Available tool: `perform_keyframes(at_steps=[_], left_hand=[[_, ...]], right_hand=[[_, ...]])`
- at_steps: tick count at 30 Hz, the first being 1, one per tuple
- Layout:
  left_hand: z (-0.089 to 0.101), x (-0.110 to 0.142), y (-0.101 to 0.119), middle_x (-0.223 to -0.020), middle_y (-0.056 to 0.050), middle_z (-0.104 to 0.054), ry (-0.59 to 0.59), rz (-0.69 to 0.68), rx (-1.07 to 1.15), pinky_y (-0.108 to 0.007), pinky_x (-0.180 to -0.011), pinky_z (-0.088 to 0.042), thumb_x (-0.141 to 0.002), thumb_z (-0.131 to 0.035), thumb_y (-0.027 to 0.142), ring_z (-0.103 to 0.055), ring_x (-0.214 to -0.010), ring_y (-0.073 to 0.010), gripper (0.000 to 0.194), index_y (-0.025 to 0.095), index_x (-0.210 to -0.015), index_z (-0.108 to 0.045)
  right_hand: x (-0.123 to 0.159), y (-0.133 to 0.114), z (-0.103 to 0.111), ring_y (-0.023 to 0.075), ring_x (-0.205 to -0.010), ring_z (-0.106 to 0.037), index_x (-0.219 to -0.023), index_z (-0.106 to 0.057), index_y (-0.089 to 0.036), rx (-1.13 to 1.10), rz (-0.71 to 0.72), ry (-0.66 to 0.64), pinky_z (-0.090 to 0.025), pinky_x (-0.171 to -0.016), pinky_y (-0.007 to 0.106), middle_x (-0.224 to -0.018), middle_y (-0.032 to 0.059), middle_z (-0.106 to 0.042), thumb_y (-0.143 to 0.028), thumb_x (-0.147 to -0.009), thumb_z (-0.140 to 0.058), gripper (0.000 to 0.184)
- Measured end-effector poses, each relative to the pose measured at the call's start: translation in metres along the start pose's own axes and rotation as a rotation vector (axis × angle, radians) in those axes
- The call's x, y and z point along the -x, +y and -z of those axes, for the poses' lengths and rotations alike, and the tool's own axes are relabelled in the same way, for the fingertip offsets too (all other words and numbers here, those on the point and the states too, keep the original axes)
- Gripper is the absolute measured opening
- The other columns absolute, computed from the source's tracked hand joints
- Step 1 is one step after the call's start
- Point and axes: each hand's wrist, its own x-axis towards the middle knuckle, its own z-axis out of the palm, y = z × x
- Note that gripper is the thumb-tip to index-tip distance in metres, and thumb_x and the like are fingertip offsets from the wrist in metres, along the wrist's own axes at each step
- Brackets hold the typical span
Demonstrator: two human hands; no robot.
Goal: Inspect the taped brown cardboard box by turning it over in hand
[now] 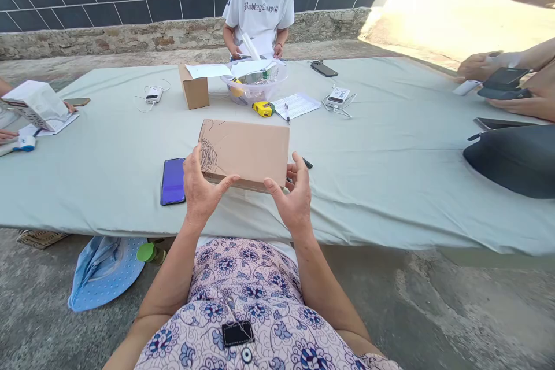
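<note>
A brown cardboard box (249, 150) with black scribbled lines on its left end is between my two hands, near the front of the cloth-covered table. My left hand (203, 188) grips its left end, thumb along the near edge. Around the right end is my right hand (295, 193), its thumb also on the near edge and its other fingers partly hidden. Whether the box is lifted or rests on the cloth I cannot tell. Left of my left hand lies a phone (173, 181) with a purple screen. A dark pen-like thing (307, 163) sticks out beyond my right fingers.
Across the table (390, 185), a person in a white shirt (262, 8) handles papers behind a plastic basket (255, 91). A yellow tape measure (263, 108), an upright carton (195, 89) and a black bag (515, 159) stand around. Other people's hands show at both sides.
</note>
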Motion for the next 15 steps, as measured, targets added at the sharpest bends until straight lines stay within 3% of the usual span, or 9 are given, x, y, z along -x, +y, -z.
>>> perform_keyframes(at_steps=[4, 8, 11, 15], left_hand=[[0.006, -0.004, -0.004, -0.145, -0.019, -0.055, 0.078, -0.014, 0.069, -0.052, -0.117, -0.041, -0.073, -0.073, 0.079, -0.05, -0.14, -0.0348, 0.099, 0.023, -0.149, -0.042], [0.008, -0.005, -0.009, -0.141, -0.016, -0.056, 0.116, -0.003, 0.089, -0.051, -0.112, -0.043, -0.079, -0.071, 0.073, -0.054, -0.134, -0.0336, 0.084, 0.024, -0.143, -0.047], [0.007, -0.005, -0.013, -0.14, -0.015, -0.057, 0.11, 0.002, 0.091, -0.05, -0.11, -0.044, -0.081, -0.072, 0.064, -0.056, -0.131, -0.032, 0.076, 0.025, -0.142, -0.048], [0.005, -0.007, -0.02, -0.136, -0.015, -0.06, 0.053, 0.036, 0.079, -0.049, -0.109, -0.045, -0.081, -0.073, 0.051, -0.058, -0.127, -0.0314, 0.072, 0.023, -0.142, -0.049]], right_hand=[[-0.006, 0.001, 0.008, 0.0224, -0.088, -0.066, -0.158, -0.036, -0.025, -0.153, -0.019, -0.019, -0.061, -0.072, 0.037, -0.099, 0.0063, -0.064, -0.068, -0.088, -0.062, 0.086], [-0.013, 0.007, 0.015, 0.0196, -0.076, -0.064, -0.164, -0.023, -0.025, -0.24, -0.176, -0.147, -0.06, -0.063, 0.033, -0.091, 0.0028, -0.065, -0.065, -0.078, -0.075, 0.108], [-0.018, 0.013, 0.018, 0.0203, -0.076, -0.066, -0.16, -0.031, -0.023, -0.306, -0.279, -0.298, -0.062, -0.065, 0.035, -0.081, -0.0006, -0.064, -0.065, -0.074, -0.079, 0.108], [-0.022, 0.028, 0.017, 0.019, -0.076, -0.066, -0.142, -0.053, -0.024, -0.29, -0.313, -0.356, -0.061, -0.068, 0.037, -0.08, -0.0023, -0.063, -0.063, -0.074, -0.079, 0.082]])
